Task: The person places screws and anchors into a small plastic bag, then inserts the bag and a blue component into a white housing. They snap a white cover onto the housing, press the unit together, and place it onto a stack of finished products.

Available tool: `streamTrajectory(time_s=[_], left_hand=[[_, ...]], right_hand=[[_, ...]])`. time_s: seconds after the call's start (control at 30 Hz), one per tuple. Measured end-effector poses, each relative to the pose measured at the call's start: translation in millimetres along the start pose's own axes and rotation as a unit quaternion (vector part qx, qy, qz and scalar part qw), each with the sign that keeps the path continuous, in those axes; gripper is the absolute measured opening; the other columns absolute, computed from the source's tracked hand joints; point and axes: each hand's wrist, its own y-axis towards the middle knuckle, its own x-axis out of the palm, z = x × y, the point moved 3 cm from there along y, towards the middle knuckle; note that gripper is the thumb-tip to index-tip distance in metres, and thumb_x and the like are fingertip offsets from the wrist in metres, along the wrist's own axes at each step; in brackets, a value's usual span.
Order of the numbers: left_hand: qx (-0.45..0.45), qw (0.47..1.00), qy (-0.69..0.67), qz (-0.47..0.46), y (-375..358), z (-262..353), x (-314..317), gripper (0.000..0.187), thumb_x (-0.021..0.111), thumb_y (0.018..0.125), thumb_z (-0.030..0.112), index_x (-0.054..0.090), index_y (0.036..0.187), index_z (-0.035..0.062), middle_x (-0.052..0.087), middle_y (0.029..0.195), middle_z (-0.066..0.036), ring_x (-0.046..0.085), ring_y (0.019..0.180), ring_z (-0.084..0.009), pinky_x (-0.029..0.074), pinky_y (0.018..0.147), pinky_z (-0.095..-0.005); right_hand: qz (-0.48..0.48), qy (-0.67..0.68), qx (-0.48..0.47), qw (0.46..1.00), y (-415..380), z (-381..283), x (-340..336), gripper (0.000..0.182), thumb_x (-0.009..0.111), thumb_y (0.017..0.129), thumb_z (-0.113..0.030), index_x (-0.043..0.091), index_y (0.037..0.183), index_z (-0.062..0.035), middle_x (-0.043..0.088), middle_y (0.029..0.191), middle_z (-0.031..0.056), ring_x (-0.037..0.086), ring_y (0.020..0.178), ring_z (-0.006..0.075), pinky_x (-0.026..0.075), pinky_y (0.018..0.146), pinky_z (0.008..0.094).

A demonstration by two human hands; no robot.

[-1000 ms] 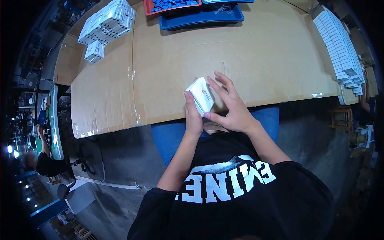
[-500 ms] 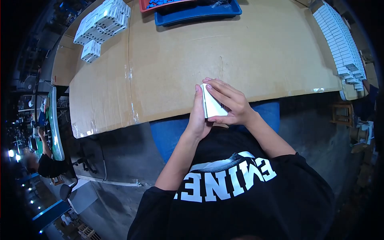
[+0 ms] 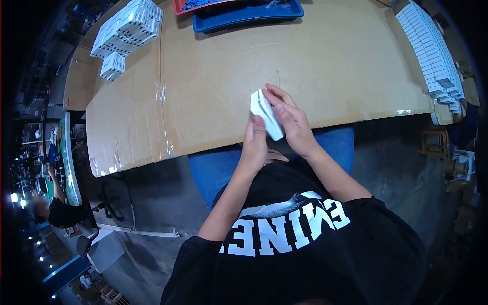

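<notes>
A white plastic case [image 3: 269,118], flat and block-shaped with a dark seam along its upper part, is held tilted just above the table's near edge. My left hand [image 3: 255,143] grips it from the left and below, thumb on its face. Against its right side lies my right hand [image 3: 296,126], fingers stretched along the upper end and thumb near the face. Both hands are closed around the case; the fingers behind it are hidden.
The table [image 3: 218,86] is covered in taped cardboard. Similar white cases [image 3: 127,28] are stacked at the back left, with more rows [image 3: 427,48] at the right. A blue tray [image 3: 249,21] and a red tray [image 3: 178,10] with small blue parts stand at the back. A person [image 3: 63,211] sits far left.
The case has turned from showing its broad face to showing its narrow edge, and moved slightly away from my body. My right hand has loosened from wrapping over its face to its side.
</notes>
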Motion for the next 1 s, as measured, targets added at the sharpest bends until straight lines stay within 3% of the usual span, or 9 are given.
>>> streamTrajectory(time_s=[0.03, 0.07, 0.1, 0.2, 0.33, 0.4, 0.53, 0.7, 1.0], left_hand=[[0.008, 0.997, -0.054, 0.054, 3.0, 0.2, -2.6, 0.078, 0.024, 0.107, 0.064, 0.033, 0.154, 0.0023, 0.049, 0.148, -0.012, 0.049, 0.137, -0.0230, 0.038, 0.116, -0.0387], [-0.011, 0.994, -0.097, 0.044, 6.3, -5.3, -11.7, 0.072, 0.022, 0.109, 0.061, 0.036, 0.153, 0.0061, 0.052, 0.145, -0.012, 0.054, 0.132, -0.0234, 0.043, 0.112, -0.0391], [-0.011, 0.994, -0.097, 0.045, 6.7, 0.2, -14.1, 0.072, 0.022, 0.109, 0.061, 0.036, 0.153, 0.0061, 0.052, 0.145, -0.012, 0.054, 0.132, -0.0234, 0.043, 0.112, -0.0391], [-0.036, 0.986, -0.128, 0.095, 5.0, 11.4, -14.6, 0.073, 0.024, 0.108, 0.063, 0.037, 0.152, 0.0055, 0.055, 0.140, -0.013, 0.058, 0.126, -0.0237, 0.046, 0.108, -0.0396], [-0.085, 0.987, -0.093, 0.096, 3.9, 3.2, -17.6, 0.072, 0.034, 0.107, 0.063, 0.040, 0.148, 0.0050, 0.057, 0.132, -0.012, 0.057, 0.123, -0.0202, 0.047, 0.104, -0.0364], [-0.084, 0.987, -0.091, 0.103, 5.7, -1.3, -19.5, 0.069, 0.035, 0.107, 0.062, 0.042, 0.146, 0.0053, 0.057, 0.128, -0.011, 0.057, 0.118, -0.0188, 0.048, 0.102, -0.0357], [-0.079, 0.985, -0.078, 0.132, 5.7, -3.4, -18.2, 0.064, 0.039, 0.106, 0.061, 0.047, 0.137, 0.0058, 0.057, 0.116, -0.007, 0.057, 0.106, -0.0149, 0.048, 0.093, -0.0328], [-0.085, 0.981, -0.075, 0.158, 4.0, -4.4, -17.7, 0.062, 0.041, 0.106, 0.060, 0.049, 0.134, 0.0056, 0.057, 0.112, -0.006, 0.057, 0.101, -0.0130, 0.049, 0.087, -0.0299], [-0.089, 0.980, -0.081, 0.159, 2.5, -7.1, -21.3, 0.056, 0.043, 0.106, 0.057, 0.053, 0.127, 0.0065, 0.058, 0.104, -0.004, 0.058, 0.094, -0.0112, 0.048, 0.083, -0.0291]], right_hand=[[-0.023, -0.043, 0.007, 0.999, 0.0, -0.5, -1.6, 0.050, 0.047, 0.110, -0.032, 0.055, 0.144, 0.0043, 0.045, 0.156, 0.0206, 0.047, 0.141, 0.0271, 0.035, 0.117, 0.0360], [-0.050, -0.005, 0.021, 0.999, -0.1, -2.6, -3.5, 0.045, 0.053, 0.106, -0.022, 0.056, 0.145, 0.0000, 0.043, 0.156, 0.0210, 0.049, 0.140, 0.0316, 0.037, 0.116, 0.0381], [-0.050, -0.005, 0.022, 0.998, -0.8, -8.3, -3.8, 0.045, 0.053, 0.106, -0.022, 0.056, 0.145, 0.0000, 0.043, 0.156, 0.0210, 0.049, 0.140, 0.0316, 0.037, 0.116, 0.0381], [-0.138, -0.176, -0.051, 0.973, -7.5, -17.3, 3.2, 0.055, 0.067, 0.093, -0.014, 0.056, 0.146, -0.0075, 0.045, 0.154, 0.0226, 0.051, 0.138, 0.0378, 0.045, 0.111, 0.0418], [-0.134, -0.266, -0.118, 0.947, -7.1, -5.1, 4.0, 0.055, 0.064, 0.094, -0.009, 0.053, 0.147, -0.0011, 0.050, 0.152, 0.0222, 0.057, 0.132, 0.0357, 0.050, 0.105, 0.0405], [-0.107, -0.299, -0.199, 0.927, -7.9, -0.2, 3.8, 0.051, 0.062, 0.096, -0.010, 0.053, 0.145, 0.0019, 0.058, 0.143, 0.0242, 0.066, 0.118, 0.0367, 0.055, 0.096, 0.0393], [-0.079, -0.299, -0.202, 0.929, -12.7, 10.7, 8.6, 0.047, 0.060, 0.098, -0.011, 0.054, 0.142, 0.0049, 0.064, 0.133, 0.0258, 0.072, 0.103, 0.0376, 0.059, 0.087, 0.0399], [-0.069, -0.335, -0.233, 0.911, -15.1, 14.1, 12.6, 0.044, 0.059, 0.097, -0.008, 0.057, 0.138, 0.0080, 0.070, 0.117, 0.0269, 0.074, 0.084, 0.0358, 0.061, 0.072, 0.0397], [-0.057, -0.358, -0.235, 0.902, -19.4, 15.4, 15.2, 0.042, 0.056, 0.098, -0.007, 0.057, 0.137, 0.0088, 0.072, 0.111, 0.0253, 0.073, 0.076, 0.0334, 0.060, 0.067, 0.0379]])
